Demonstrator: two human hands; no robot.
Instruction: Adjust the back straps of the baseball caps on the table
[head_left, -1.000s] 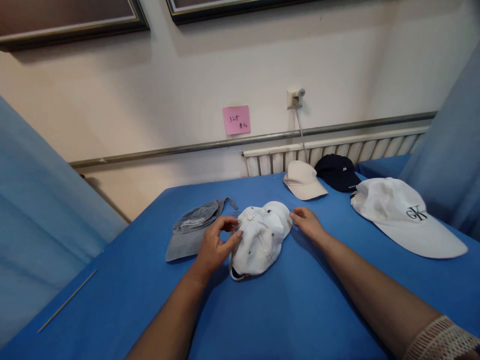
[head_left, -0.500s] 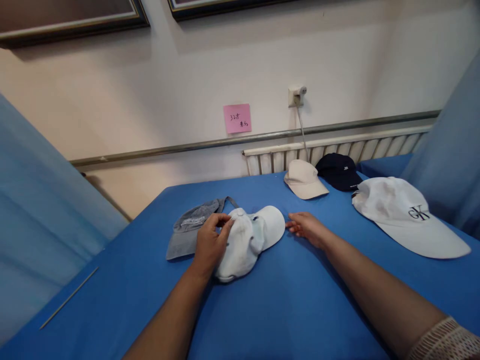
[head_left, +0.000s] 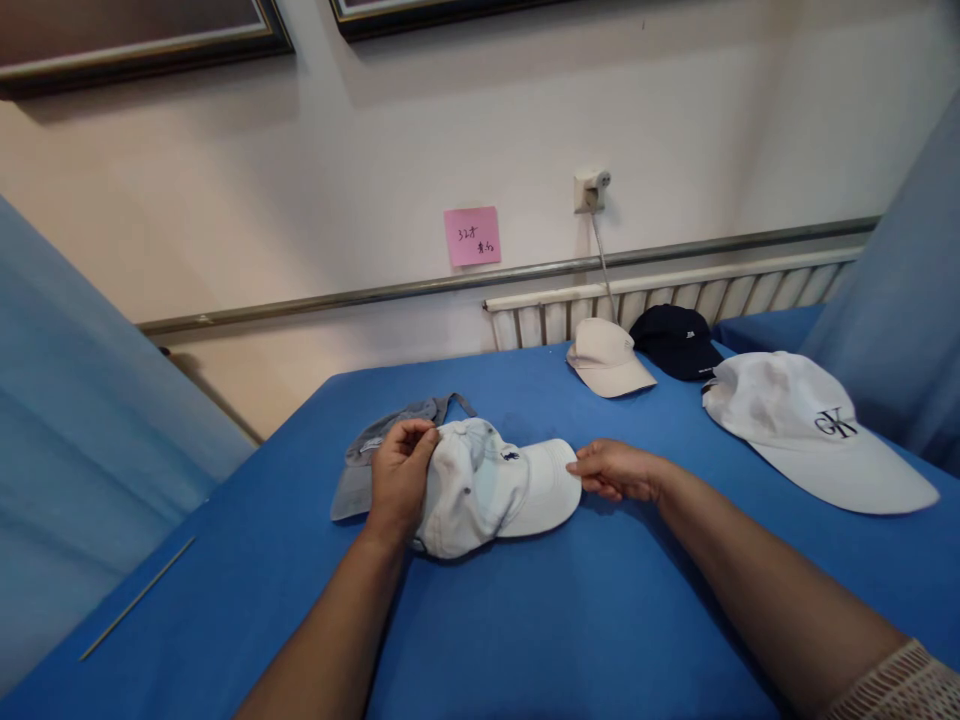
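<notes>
A pale, whitish baseball cap [head_left: 465, 490] with a small dark logo lies on the blue-covered table, its brim pointing right. My left hand [head_left: 403, 470] pinches the back of its crown, thumb and fingers closed on the fabric. At the brim's tip, my right hand [head_left: 619, 470] grips the edge between thumb and fingers. Behind my left hand sits a grey cap [head_left: 352, 490], partly hidden by that hand and by the pale cap; its strap [head_left: 459, 402] sticks out at the back.
Toward the wall stand a beige cap [head_left: 609, 358] and a navy cap [head_left: 676, 342]. A large white cap with black letters [head_left: 795, 415] rests at the right. A thin stick [head_left: 137, 598] lies at the left. Blue curtains [head_left: 82, 430] flank the table; a radiator [head_left: 675, 290] runs behind.
The pale cap's brim has swung toward me and now points more to the right. My right hand has closed on the brim, from which it was apart. My left hand shifted slightly left.
</notes>
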